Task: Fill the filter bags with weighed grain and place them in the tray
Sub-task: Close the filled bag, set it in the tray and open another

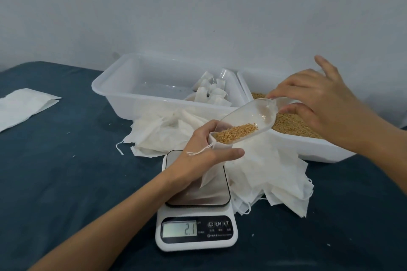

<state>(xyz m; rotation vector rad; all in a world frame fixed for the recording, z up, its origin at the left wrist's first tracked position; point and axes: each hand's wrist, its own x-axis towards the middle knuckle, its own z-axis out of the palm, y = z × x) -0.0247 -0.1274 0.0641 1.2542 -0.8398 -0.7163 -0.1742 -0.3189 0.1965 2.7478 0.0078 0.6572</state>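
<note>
Beyond the left hand a white tray is seen with only a few filled bags gathered in its right corner, so the task is judged to be at an early stage, much of the tray floor being bare. Under and to the right of that hand a large heap of unfilled bags is spread, left to be filled. Beyond the right hand the grain tray is well stocked. Below the left hand the scale is showing 2.1 (units unreadable). A filter bag is gripped at its mouth by the curled left fingers, hanging to the scale's plate, while a clear scoop of grain is pinched at its handle by the right hand, its lip laid into the bag's mouth. Room for moving is open left of the left hand; the tray rims crowd the far side
</note>
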